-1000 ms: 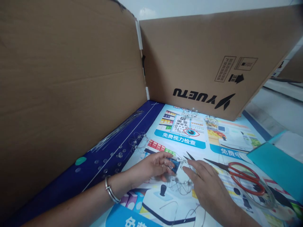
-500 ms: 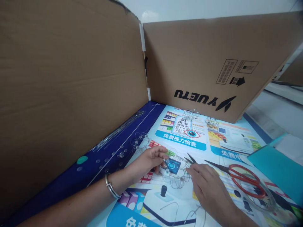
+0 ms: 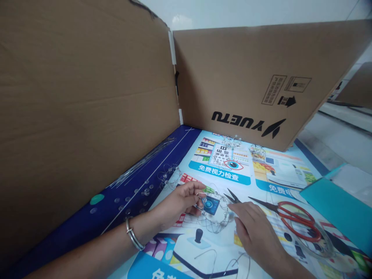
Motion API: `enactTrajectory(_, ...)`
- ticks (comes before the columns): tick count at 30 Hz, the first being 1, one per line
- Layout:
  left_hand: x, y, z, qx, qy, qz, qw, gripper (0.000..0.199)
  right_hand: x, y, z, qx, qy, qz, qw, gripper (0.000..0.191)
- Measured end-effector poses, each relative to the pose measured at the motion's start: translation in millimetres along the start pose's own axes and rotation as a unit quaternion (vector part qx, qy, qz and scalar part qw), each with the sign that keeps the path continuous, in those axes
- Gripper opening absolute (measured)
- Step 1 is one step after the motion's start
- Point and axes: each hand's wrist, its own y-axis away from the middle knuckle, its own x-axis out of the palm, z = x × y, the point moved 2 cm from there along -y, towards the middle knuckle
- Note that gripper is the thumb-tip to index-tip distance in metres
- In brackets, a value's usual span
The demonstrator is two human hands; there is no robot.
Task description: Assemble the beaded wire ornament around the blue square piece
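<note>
A ring of bent wire with clear beads lies between my hands on the printed sheet. My left hand pinches its left side, thumb and fingers together on the wire. My right hand is closed around pliers, whose dark jaws point up and left, slightly apart. The fingertips of that hand are at the ring's right side; the plier handles are hidden under the palm. Red-handled scissors lie just right of my right hand, over a clear round dish.
Cardboard panels stand behind and at the left. Loose beads, a green disc and thin wires lie on the blue strip. More beaded wire pieces sit farther back. A teal folder is at right.
The view has shifted slightly, so the background sits a little further left. Both hands keep nearly the same pose at the beaded ring.
</note>
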Motion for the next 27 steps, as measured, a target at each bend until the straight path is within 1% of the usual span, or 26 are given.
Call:
enactTrajectory(3,3.4,1,0,-0.013,0.016,0.006,1.0,0.027,-3,-2,-3,0.034,-0.059,-0.008,0.998,0.033)
enactTrajectory(5,5.2,1,-1,-0.023,0.023,0.006,0.999,0.028,-6,-4,-5,0.084,-0.129,-0.008,0.988,0.03)
enactTrajectory(6,5.9,1,-1,-0.026,0.027,0.007,0.999,0.027,-8,-6,-5,0.119,-0.174,-0.006,0.977,0.029)
enactTrajectory(7,6.4,1,-2,-0.028,0.032,0.01,0.999,0.027,-10,-9,-6,0.159,-0.225,-0.002,0.961,0.028)
enactTrajectory(8,6.9,1,-2,-0.029,0.037,0.016,0.999,0.027,-12,-12,-6,0.199,-0.28,0.003,0.939,0.028)
enactTrajectory(10,7.7,2,-3,-0.03,0.05,0.031,0.998,0.027,-15,-19,-5,0.262,-0.391,0.023,0.882,0.03)
enactTrajectory(13,8.4,2,-5,-0.028,0.065,0.053,0.996,0.028,-16,-31,-4,0.319,-0.512,0.056,0.795,0.036)
enactTrajectory(17,9.7,4,-10,-0.026,0.081,0.074,0.994,0.028,-11,-46,-5,0.311,-0.625,0.084,0.711,0.048)
enactTrajectory(19,10.5,5,-13,-0.028,0.087,0.083,0.992,0.027,-8,-52,-5,0.301,-0.661,0.104,0.679,0.052)
enactTrajectory(22,11.7,8,-16,-0.026,0.092,0.097,0.991,0.027,-6,-58,2,0.29,-0.686,0.131,0.654,0.056)
enactTrajectory(27,14.1,11,-16,-0.023,0.08,0.113,0.99,0.025,-12,-67,20,0.277,-0.715,0.167,0.62,0.062)
